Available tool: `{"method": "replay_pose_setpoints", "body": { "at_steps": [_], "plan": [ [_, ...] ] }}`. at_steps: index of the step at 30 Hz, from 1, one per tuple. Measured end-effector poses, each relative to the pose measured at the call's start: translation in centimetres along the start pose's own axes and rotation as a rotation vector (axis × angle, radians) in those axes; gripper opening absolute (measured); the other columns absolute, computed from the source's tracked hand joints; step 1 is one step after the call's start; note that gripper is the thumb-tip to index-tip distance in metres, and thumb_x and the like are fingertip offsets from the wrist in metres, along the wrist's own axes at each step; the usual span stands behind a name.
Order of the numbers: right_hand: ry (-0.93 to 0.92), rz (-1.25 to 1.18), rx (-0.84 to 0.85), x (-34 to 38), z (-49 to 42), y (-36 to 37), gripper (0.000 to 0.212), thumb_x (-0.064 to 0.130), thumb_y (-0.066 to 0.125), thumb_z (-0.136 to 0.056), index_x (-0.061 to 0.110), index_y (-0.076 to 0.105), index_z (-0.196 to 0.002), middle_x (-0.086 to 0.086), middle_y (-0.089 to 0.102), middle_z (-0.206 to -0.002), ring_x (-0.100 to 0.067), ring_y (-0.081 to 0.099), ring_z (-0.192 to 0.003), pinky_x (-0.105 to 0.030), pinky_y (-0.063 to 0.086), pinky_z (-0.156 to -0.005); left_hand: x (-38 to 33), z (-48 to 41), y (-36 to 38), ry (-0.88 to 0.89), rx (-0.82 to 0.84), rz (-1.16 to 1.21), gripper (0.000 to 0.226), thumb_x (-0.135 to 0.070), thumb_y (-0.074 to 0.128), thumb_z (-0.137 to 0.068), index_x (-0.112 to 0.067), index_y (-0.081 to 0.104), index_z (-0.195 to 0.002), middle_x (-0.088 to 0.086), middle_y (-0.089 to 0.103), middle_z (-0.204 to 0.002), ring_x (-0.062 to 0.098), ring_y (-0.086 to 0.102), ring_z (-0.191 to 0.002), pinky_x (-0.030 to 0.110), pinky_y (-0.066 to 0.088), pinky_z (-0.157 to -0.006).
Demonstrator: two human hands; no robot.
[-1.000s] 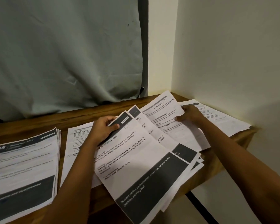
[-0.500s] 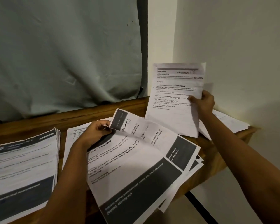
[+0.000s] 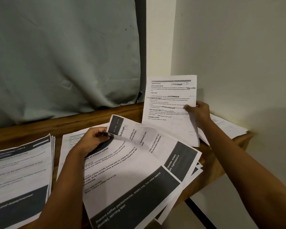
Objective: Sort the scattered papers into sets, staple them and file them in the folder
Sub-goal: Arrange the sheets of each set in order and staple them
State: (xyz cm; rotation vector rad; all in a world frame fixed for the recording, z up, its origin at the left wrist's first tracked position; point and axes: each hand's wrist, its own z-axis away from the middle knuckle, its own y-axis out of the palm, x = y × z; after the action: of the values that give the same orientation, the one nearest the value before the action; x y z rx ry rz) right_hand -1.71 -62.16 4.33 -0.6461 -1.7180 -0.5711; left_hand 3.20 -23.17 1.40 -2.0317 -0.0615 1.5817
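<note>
The right hand (image 3: 196, 111) now holds one sheet (image 3: 168, 103) upright in front of the wall, thumb on the front and fingers behind its right edge. One second ago this sheet was lying flat on the desk (image 3: 221, 164) under the same hand, so it has been lifted and turned to face the person, probably to be read. The left hand (image 3: 92, 141) still pinches the top corner of the fanned bundle (image 3: 130, 176), which hangs over the front edge of the desk. A thick stack (image 3: 20, 171) lies on the desk at the left, and a few loose papers (image 3: 226, 128) lie in the right corner. I judge the sorting is still going on: the lifted sheet needs its set. No stapler or folder is visible.
</note>
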Motion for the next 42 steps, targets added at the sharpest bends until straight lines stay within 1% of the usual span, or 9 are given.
{"method": "replay_pose_setpoints", "body": {
  "at_steps": [11,14,18,21,23,25,35,39,42],
  "plan": [
    [0.120,0.324,0.497,-0.7,2.5,1.6,0.027,0.006,0.073,-0.080,0.006,0.067,-0.107,-0.011,0.073,-0.101,-0.030,0.070,-0.092,-0.052,0.051,-0.092,0.3,-0.6,0.2,-0.047,-0.094,0.148,0.020,-0.018,0.060,-0.093,-0.018,0.064,-0.113,0.001,0.073,-0.103,0.021,0.071,-0.089,0.038,0.057,-0.077],
    [0.088,0.468,0.541,-0.7,5.2,3.4,0.014,0.016,0.058,-0.092,0.011,0.067,-0.101,-0.009,0.071,-0.101,-0.026,0.067,-0.094,-0.051,0.049,-0.095,0.3,-0.8,0.4,-0.041,-0.188,0.138,0.021,-0.021,0.062,-0.092,-0.017,0.063,-0.113,0.002,0.071,-0.105,0.022,0.069,-0.090,0.040,0.057,-0.080],
    [0.024,0.443,0.510,0.3,8.8,4.9,0.038,0.046,0.044,-0.098,0.026,0.056,-0.127,0.014,0.047,-0.125,-0.009,0.043,-0.115,-0.035,0.029,-0.108,0.3,-1.2,0.8,-0.018,-0.301,0.051,0.018,-0.021,0.063,-0.092,-0.019,0.062,-0.110,0.004,0.068,-0.106,0.022,0.066,-0.091,0.043,0.055,-0.083],
    [0.006,0.560,0.586,1.3,10.1,5.4,0.041,0.066,0.049,-0.087,0.035,0.061,-0.109,0.016,0.059,-0.110,-0.009,0.058,-0.101,-0.029,0.042,-0.093,0.1,-1.2,1.4,0.013,-0.335,-0.011,0.019,-0.022,0.062,-0.093,-0.018,0.060,-0.111,0.002,0.065,-0.106,0.023,0.063,-0.095,0.041,0.053,-0.084],
    [0.093,0.607,0.735,1.3,10.7,5.9,0.029,0.048,0.059,-0.090,0.026,0.061,-0.109,0.007,0.068,-0.100,-0.009,0.067,-0.082,-0.024,0.053,-0.074,-0.1,-1.2,1.7,0.038,-0.328,-0.039,0.018,-0.023,0.061,-0.093,-0.019,0.060,-0.111,-0.001,0.063,-0.106,0.022,0.062,-0.095,0.036,0.052,-0.081],
    [0.045,0.619,0.809,0.6,10.6,6.6,0.033,0.026,0.067,-0.089,0.014,0.061,-0.118,0.000,0.069,-0.112,-0.014,0.068,-0.090,-0.032,0.056,-0.083,-0.1,-1.1,2.0,0.053,-0.297,-0.053,0.014,-0.024,0.060,-0.093,-0.022,0.058,-0.107,-0.003,0.063,-0.104,0.018,0.062,-0.092,0.028,0.049,-0.071],
    [-0.245,1.022,0.670,-1.4,13.1,7.6,0.048,0.030,0.056,-0.093,0.009,0.045,-0.134,-0.011,0.045,-0.139,-0.028,0.042,-0.127,-0.038,0.040,-0.101,0.3,-1.0,2.6,0.041,-0.162,-0.174,0.037,-0.023,0.067,-0.089,-0.019,0.049,-0.121,0.008,0.058,-0.129,0.027,0.061,-0.107,0.034,0.054,-0.080],
    [-0.168,1.089,0.612,-1.2,13.1,7.7,0.059,0.040,0.054,-0.093,0.014,0.035,-0.143,-0.010,0.029,-0.151,-0.032,0.020,-0.141,-0.044,0.030,-0.108,0.4,-1.2,2.8,0.034,-0.143,-0.245,0.039,-0.019,0.066,-0.089,-0.019,0.051,-0.125,0.009,0.059,-0.128,0.022,0.059,-0.102,0.033,0.050,-0.081],
    [-0.104,1.031,0.560,-1.3,12.2,7.5,0.049,0.040,0.053,-0.092,0.011,0.049,-0.132,-0.013,0.044,-0.140,-0.031,0.033,-0.134,-0.040,0.036,-0.103,0.6,-1.3,2.7,0.041,-0.127,-0.278,0.040,-0.016,0.067,-0.089,-0.017,0.053,-0.127,0.008,0.060,-0.126,0.019,0.058,-0.100,0.032,0.050,-0.082]
  ]
}}
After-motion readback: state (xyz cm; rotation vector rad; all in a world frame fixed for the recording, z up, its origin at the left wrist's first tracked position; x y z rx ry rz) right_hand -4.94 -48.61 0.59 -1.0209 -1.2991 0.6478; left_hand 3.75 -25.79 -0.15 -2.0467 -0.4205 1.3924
